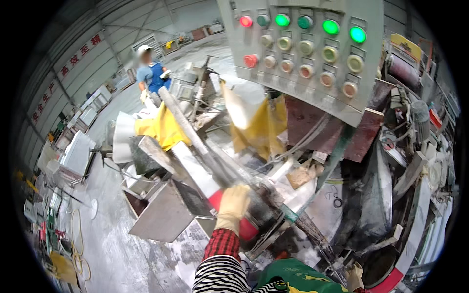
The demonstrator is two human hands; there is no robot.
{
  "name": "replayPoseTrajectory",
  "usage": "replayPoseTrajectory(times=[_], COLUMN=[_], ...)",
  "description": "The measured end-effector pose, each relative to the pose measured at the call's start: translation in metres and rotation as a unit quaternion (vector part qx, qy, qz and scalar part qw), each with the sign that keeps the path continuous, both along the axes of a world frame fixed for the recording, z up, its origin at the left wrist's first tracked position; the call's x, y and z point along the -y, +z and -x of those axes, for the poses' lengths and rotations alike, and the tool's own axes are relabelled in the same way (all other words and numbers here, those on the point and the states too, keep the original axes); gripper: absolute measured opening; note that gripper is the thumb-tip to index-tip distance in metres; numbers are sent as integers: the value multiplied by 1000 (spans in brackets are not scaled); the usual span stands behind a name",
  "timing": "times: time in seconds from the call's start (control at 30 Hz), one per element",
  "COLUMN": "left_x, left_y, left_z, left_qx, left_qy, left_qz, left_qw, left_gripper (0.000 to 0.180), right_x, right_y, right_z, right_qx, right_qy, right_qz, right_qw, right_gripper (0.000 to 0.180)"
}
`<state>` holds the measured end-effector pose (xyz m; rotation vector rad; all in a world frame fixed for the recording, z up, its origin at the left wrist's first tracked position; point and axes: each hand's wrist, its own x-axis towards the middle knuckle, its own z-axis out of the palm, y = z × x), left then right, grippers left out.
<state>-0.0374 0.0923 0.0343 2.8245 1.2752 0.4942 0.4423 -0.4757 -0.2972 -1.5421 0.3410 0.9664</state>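
In a cream work glove, my left hand (233, 202) lies across a red band (248, 229) on the machine frame. Its fingers are bent together over the far side, where their tips are hidden. A dark, worn machine part (266, 207) sits just right of these fingers. Low at the right, my right hand (355, 277), also gloved, shows only in part beside a curved edge with a red strip (388, 282); its fingers cannot be made out. Above both hands hangs a grey control panel (305, 63) with rows of round buttons, several lit green and one red.
Yellow cloths (166, 128) drape over the machinery ahead. A grey metal box (171, 210) stands left of my left hand. Farther off, a person (155, 75) in blue overalls and white cap stands by the machine. Metal parts and a hose (77, 244) lie around.
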Motion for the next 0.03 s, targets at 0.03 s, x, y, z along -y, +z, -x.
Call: replayPoseTrajectory(times=[0.03], left_x=[4], left_y=[-4], left_z=[0], left_qx=[-12], left_qy=[15], left_qz=[-10], left_qw=[1000], left_gripper=[40], right_x=[-11], right_y=[-2], right_z=[3], right_qx=[-3], right_qy=[8], right_qz=[-2], right_qw=[1000], right_gripper=[77])
